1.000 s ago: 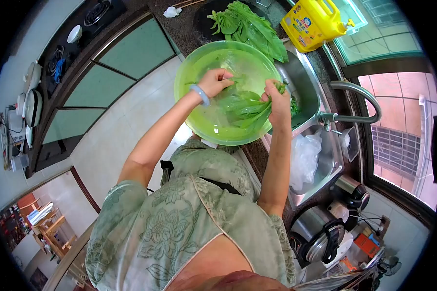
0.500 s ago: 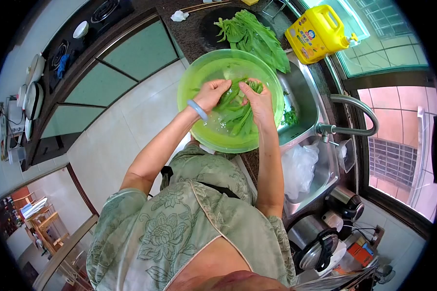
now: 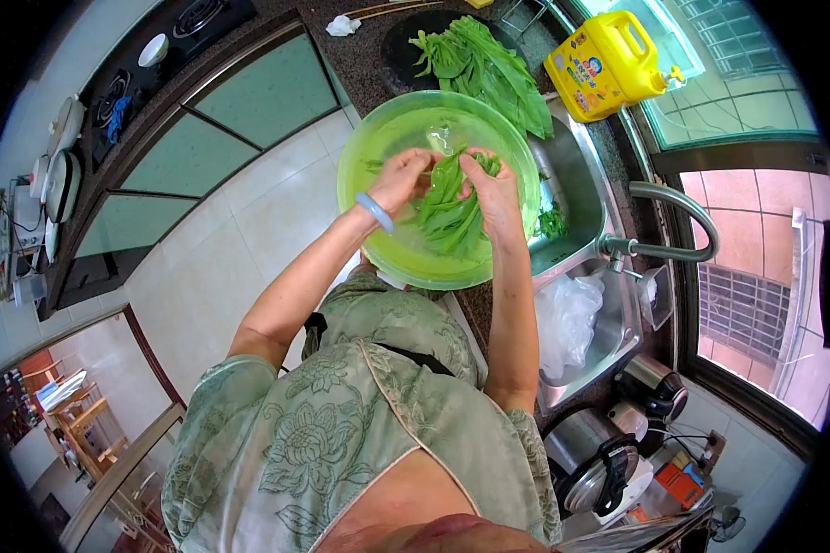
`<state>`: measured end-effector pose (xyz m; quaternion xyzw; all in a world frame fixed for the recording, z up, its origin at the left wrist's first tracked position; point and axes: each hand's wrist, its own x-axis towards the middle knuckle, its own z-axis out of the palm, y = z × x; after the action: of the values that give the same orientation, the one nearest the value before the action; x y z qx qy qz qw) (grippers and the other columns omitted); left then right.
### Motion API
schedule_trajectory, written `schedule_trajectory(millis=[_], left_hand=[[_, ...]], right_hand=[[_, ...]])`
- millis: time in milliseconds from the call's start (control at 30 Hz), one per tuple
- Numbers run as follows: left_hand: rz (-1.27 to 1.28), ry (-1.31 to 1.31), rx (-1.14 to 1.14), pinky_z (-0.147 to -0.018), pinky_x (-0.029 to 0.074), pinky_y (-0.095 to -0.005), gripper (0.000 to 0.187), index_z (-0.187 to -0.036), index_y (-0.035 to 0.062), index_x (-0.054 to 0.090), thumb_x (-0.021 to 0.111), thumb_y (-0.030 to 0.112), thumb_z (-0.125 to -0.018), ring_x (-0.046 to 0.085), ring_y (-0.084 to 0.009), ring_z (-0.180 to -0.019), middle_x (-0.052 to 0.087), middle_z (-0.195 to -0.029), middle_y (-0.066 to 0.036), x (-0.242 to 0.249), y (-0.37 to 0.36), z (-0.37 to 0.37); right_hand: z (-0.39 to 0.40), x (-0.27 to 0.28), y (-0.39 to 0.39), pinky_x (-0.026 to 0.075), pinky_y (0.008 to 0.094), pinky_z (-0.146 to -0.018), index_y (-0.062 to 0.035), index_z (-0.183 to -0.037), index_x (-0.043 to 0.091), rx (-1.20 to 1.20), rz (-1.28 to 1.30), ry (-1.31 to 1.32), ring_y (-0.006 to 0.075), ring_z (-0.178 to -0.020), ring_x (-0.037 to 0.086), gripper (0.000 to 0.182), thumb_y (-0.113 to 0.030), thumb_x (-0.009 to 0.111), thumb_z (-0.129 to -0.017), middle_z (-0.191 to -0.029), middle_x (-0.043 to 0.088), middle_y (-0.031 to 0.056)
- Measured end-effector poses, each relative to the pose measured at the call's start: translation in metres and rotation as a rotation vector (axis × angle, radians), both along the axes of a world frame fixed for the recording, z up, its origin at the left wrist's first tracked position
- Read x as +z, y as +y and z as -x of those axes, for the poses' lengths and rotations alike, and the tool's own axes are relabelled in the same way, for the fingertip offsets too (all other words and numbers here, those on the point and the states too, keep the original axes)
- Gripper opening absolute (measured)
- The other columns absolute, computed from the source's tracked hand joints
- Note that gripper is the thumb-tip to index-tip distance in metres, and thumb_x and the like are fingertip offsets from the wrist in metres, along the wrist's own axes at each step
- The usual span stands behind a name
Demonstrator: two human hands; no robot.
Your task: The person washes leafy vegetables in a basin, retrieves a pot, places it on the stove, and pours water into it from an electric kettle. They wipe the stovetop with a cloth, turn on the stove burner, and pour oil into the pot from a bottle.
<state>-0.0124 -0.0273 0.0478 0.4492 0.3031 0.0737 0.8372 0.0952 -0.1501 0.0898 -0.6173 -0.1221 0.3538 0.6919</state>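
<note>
A translucent green basin (image 3: 364,129) holds water and long leafy greens (image 3: 452,217). Over its middle, my left hand (image 3: 402,180), with a pale bangle at the wrist, pinches the greens from the left side. My right hand (image 3: 494,192) is closed around the stem end of the same bunch, thumb on top. Leaves hang from between the hands down into the basin, and some fingertips are hidden behind them. Another pile of leafy greens (image 3: 489,74) lies on a round dark board (image 3: 398,57) just beyond the basin.
Right of the basin is a steel sink (image 3: 576,170) with leaf scraps (image 3: 551,221) and a curved faucet (image 3: 682,189). A yellow jug (image 3: 604,69) stands behind it. A clear plastic bag (image 3: 570,323) fills the nearer sink bowl. A pressure cooker (image 3: 595,461) is at lower right.
The greens have been lifted and gathered higher between my hands, with more leaf showing above the water. Both hands stay in nearly the same place.
</note>
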Motion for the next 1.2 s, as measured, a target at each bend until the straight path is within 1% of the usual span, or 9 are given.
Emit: schedule_trajectory(millis=[133,233,400,500,567,767,900,1067,1200], left_hand=[[-0.343,-0.079,0.063,-0.070,0.046,-0.0205,0.033,-0.117,0.0032,0.055,0.050,0.030,-0.098,0.056,-0.0084,-0.080,0.060,-0.100,-0.003,0.010,0.011,-0.008],[-0.595,-0.231,-0.025,-0.077,0.046,-0.0217,0.029,-0.119,0.0018,0.054,0.057,0.019,-0.095,0.056,-0.0092,-0.086,0.058,-0.097,-0.002,0.023,0.021,-0.012],[-0.767,-0.177,-0.371,-0.074,0.047,-0.0224,0.036,-0.119,-0.0014,0.052,0.062,-0.004,-0.084,0.055,-0.0080,-0.080,0.057,-0.089,-0.001,0.033,0.043,-0.013],[-0.769,-0.168,-0.432,-0.073,0.047,-0.0229,0.038,-0.120,-0.0017,0.051,0.061,-0.005,-0.084,0.055,-0.0083,-0.080,0.058,-0.086,-0.001,0.036,0.045,-0.010],[-0.733,-0.157,-0.450,-0.073,0.047,-0.0234,0.039,-0.121,-0.0018,0.051,0.061,-0.005,-0.083,0.056,-0.0085,-0.080,0.058,-0.086,-0.002,0.038,0.043,-0.006],[-0.579,-0.087,-0.507,-0.070,0.048,-0.0244,0.043,-0.123,-0.0011,0.050,0.063,-0.004,-0.082,0.057,-0.0085,-0.077,0.058,-0.084,-0.002,0.031,0.034,0.022],[-0.588,-0.044,-0.473,-0.067,0.047,-0.0234,0.042,-0.121,-0.0004,0.049,0.063,-0.003,-0.081,0.056,-0.0082,-0.075,0.058,-0.082,-0.001,0.019,0.026,0.041],[-0.533,0.023,-0.387,-0.064,0.045,-0.0221,0.040,-0.119,0.0002,0.048,0.061,-0.003,-0.081,0.055,-0.0077,-0.073,0.058,-0.082,-0.001,0.020,0.021,0.057],[-0.406,0.062,-0.321,-0.066,0.046,-0.0224,0.040,-0.119,0.0001,0.048,0.061,-0.002,-0.081,0.055,-0.0084,-0.076,0.058,-0.084,-0.002,0.024,0.014,0.063]], right_hand=[[0.003,0.001,0.000,0.041,0.0247,-0.048,0.0012,-0.099,0.062,0.000,0.077,-0.109,0.0096,-0.051,0.051,0.020,-0.012,0.068,-0.084,-0.068,0.058,0.0016],[0.008,0.001,0.001,0.040,0.0234,-0.047,-0.0009,-0.096,0.063,0.036,0.138,-0.175,0.0079,-0.050,0.050,0.016,-0.011,0.067,-0.084,-0.067,0.057,0.0002],[0.012,0.000,0.000,0.042,0.0254,-0.049,-0.0038,-0.093,0.062,0.101,0.201,-0.285,0.0087,-0.052,0.051,0.013,-0.011,0.068,-0.083,-0.067,0.058,0.0023],[0.012,-0.004,-0.002,0.045,0.0310,-0.054,-0.0042,-0.094,0.062,0.103,0.240,-0.460,0.0129,-0.057,0.055,0.015,-0.012,0.068,-0.082,-0.067,0.059,0.0056],[0.014,-0.006,-0.003,0.047,0.0354,-0.060,-0.0046,-0.094,0.062,0.109,0.265,-0.539,0.0212,-0.062,0.059,0.016,-0.012,0.068,-0.081,-0.070,0.061,0.0112],[0.026,-0.006,-0.013,0.047,0.0370,-0.066,-0.0065,-0.096,0.062,0.244,0.296,-0.715,0.0331,-0.070,0.062,0.021,-0.016,0.071,-0.080,-0.079,0.063,0.0200],[0.045,0.004,-0.017,0.048,0.0388,-0.065,-0.0063,-0.096,0.061,0.320,0.331,-0.686,0.0360,-0.072,0.063,0.023,-0.017,0.072,-0.079,-0.080,0.064,0.0195],[0.066,0.006,-0.017,0.050,0.0432,-0.066,-0.0070,-0.094,0.061,0.382,0.391,-1.031,0.0381,-0.077,0.062,0.020,-0.011,0.070,-0.077,-0.087,0.063,0.0161],[0.074,0.008,-0.018,0.050,0.0442,-0.067,-0.0063,-0.091,0.060,0.410,0.415,-1.074,0.0373,-0.077,0.062,0.017,-0.010,0.070,-0.077,-0.090,0.062,0.0156]])
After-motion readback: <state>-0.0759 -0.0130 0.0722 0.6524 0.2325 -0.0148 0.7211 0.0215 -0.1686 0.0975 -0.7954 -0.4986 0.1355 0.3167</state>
